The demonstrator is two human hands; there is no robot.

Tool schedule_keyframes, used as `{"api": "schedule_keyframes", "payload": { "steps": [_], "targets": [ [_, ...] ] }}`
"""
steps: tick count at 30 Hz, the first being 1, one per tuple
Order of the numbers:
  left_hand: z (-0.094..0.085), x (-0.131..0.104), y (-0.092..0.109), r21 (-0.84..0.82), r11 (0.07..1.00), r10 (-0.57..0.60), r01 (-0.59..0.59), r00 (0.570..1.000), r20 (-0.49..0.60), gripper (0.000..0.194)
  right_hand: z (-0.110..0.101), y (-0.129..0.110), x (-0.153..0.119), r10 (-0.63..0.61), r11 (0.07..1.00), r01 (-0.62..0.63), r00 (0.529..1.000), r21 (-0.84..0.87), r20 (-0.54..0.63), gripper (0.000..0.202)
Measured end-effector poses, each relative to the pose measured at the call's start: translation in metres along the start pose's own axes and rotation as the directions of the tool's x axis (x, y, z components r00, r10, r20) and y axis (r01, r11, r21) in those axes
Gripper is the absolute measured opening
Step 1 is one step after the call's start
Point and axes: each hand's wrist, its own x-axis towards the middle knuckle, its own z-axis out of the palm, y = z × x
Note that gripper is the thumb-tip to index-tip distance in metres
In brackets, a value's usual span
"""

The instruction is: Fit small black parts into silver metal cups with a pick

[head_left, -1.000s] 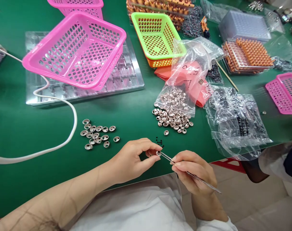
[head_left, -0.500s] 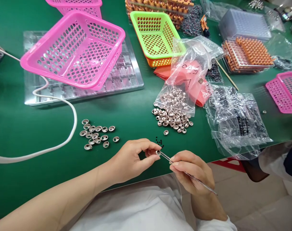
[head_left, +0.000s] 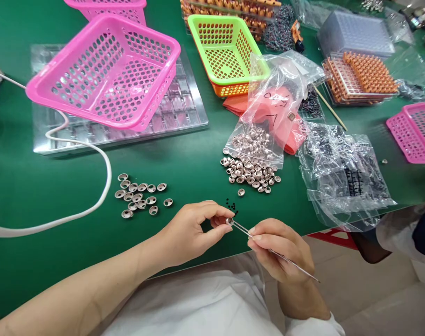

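Between thumb and forefinger, my left hand [head_left: 196, 231] pinches a small silver metal cup [head_left: 229, 221] near the table's front edge. My right hand [head_left: 284, 247] grips a pair of thin metal tweezers [head_left: 243, 229], their tips at the cup's opening. Whether the tips hold anything is too small to tell. Just beyond my left fingertips lie several tiny black pieces [head_left: 231, 205]. A heap of similar metal cups [head_left: 252, 172] spills from a clear plastic bag [head_left: 268, 112] farther back. To the left sits a looser group of cups [head_left: 137, 198], with dark holes showing in them.
A pink basket [head_left: 173, 46] rests on a clear plastic tray [head_left: 194, 116] at the back left. A white cable [head_left: 105, 186] curves over the green table. Behind the heap stands a green basket [head_left: 194, 35]. Clear bags with black parts [head_left: 341, 177] lie to the right.
My hands stay almost in place. The tweezers have shifted very slightly in my right hand, their tips still at the cup. The whole view has moved a little.
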Motion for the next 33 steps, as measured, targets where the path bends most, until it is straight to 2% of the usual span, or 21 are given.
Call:
{"api": "schedule_keyframes", "payload": {
  "steps": [15, 25, 33],
  "targets": [
    [0.003, -0.003, -0.003, -0.001, 0.999, 0.033, -0.033, 0.999, -0.013, 0.015, 0.0, -0.001, 0.0, -0.001, 1.0, 0.0, 1.0, -0.026, -0.011, 0.036],
    [0.001, -0.001, -0.002, 0.017, 0.998, 0.054, -0.054, 0.998, 0.01, 0.018, -0.005, -0.003, 0.005, -0.014, 1.0, 0.015, 0.997, -0.018, 0.073, 0.031],
    [0.001, -0.002, -0.002, 0.028, 0.996, 0.082, -0.083, 0.996, 0.027, 0.021, -0.009, -0.001, 0.014, -0.059, 0.998, 0.057, 0.981, 0.015, 0.183, 0.026]
  ]
}}
